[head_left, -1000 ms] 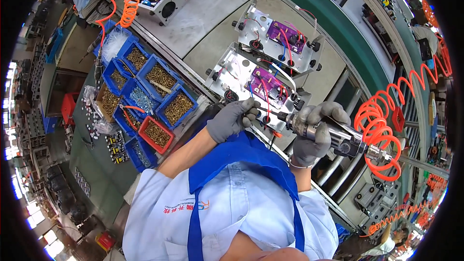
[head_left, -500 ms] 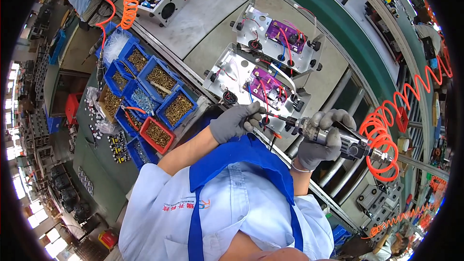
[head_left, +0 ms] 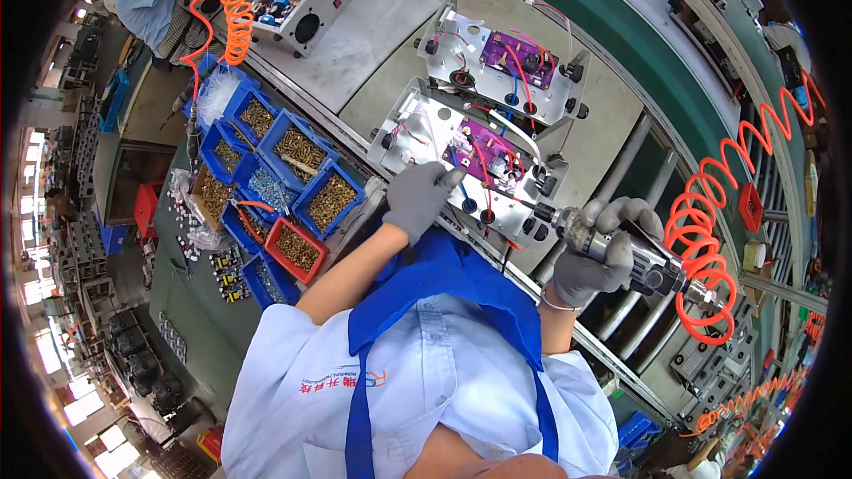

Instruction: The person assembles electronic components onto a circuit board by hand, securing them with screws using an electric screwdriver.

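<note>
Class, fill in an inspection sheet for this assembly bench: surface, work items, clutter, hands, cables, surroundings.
Surface: grey bench beside a green conveyor.
Work items: metal chassis with purple circuit board; second chassis behind.
Clutter: blue bins of screws, one red bin.
Hands: left hand gloved, fingers on chassis edge; right hand gripping a pneumatic screwdriver.
Cables: orange coiled hose; red wires on the board.
Surroundings: another worker far left.
</note>
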A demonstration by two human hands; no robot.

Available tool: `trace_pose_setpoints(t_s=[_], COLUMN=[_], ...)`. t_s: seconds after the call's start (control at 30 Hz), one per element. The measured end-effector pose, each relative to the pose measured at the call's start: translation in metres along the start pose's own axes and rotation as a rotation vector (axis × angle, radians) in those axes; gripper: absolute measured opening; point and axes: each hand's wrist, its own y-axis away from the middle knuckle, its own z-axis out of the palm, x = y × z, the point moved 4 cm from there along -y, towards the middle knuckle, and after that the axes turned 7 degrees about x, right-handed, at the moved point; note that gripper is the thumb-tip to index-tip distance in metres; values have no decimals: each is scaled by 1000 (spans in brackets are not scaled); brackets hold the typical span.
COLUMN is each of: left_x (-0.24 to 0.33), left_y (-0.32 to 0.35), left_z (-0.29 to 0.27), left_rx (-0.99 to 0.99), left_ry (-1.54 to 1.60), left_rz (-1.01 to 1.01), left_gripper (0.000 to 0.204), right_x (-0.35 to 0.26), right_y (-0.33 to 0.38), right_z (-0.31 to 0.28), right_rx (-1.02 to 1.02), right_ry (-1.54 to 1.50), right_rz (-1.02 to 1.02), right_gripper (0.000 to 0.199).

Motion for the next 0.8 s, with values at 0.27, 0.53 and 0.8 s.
trace_pose_setpoints(t_s=[0.27,0.53,0.8], left_x=[11,5,3], left_y=[-18,0,4], left_z=[11,33,35], left_rx=[92,7,46], left_ry=[-299,186,215], left_rz=[12,-64,-79], left_gripper=[31,29,25], right_x=[-1,16,61], right_y=[-7,-8,3], right_z=[-9,12,19], right_rx=[-18,-169,-319], right_ry=[11,-33,69], right_rz=[-39,-23,67], right_gripper=[46,40,37])
